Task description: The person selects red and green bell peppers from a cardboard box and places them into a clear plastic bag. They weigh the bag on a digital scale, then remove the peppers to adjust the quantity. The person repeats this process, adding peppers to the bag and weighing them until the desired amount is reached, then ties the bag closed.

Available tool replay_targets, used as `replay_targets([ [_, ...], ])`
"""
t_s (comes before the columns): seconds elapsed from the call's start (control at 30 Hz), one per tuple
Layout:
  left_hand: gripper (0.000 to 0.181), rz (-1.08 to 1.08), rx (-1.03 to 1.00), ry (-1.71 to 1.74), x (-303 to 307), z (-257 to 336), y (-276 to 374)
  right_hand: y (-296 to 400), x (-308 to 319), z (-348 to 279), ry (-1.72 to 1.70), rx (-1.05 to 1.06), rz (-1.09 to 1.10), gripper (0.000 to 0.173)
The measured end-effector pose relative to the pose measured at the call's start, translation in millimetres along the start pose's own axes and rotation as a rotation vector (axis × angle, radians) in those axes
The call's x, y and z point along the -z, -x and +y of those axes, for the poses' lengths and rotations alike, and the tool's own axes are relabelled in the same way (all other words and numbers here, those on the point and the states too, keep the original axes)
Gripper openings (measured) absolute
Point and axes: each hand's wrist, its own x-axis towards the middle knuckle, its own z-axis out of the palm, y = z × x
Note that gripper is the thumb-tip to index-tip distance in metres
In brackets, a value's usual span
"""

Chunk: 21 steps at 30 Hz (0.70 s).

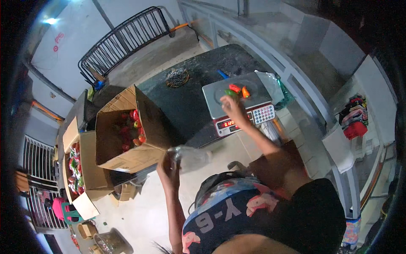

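A digital scale with a metal platform stands on the dark table; its red display is lit. Three peppers lie on it: a red pepper, an orange pepper and a green pepper. My right hand is over the platform, fingertips at the green pepper; whether it grips it I cannot tell. Left of the scale, my left hand is shut on a clear plastic bag, which hangs out to the right, blurred. Beside that hand stands an open cardboard box with red and green peppers inside.
A second open carton with wrapped peppers stands farther left. On the table are a patterned round object and a blue handle behind the scale. Clear plastic lies right of the scale. A metal railing stands beyond.
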Motion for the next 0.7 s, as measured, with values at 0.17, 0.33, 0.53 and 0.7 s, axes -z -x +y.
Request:
replay_targets([
  [0.17, 0.018, 0.184, -0.192, -0.159, -36.4, 21.9, -48.6, -42.9, -6.8, 82.0, 0.683, -0.093, -0.234, 0.043],
  [0.33, 0.020, 0.158, -0.205, -0.129, -54.9, -4.1, -67.4, -33.9, -17.3, 137.4, 0.588, 0.117, -0.100, 0.050],
  [0.53, 0.033, 0.234, -0.044, -0.255, -49.4, 5.1, -75.7, -56.0, -11.3, 92.3, 0.684, -0.135, -0.344, 0.053],
  [0.7, 0.032, 0.441, -0.107, -0.122, -41.9, -17.5, -86.8, -51.0, -21.8, 124.7, 0.621, 0.059, -0.386, 0.058],
])
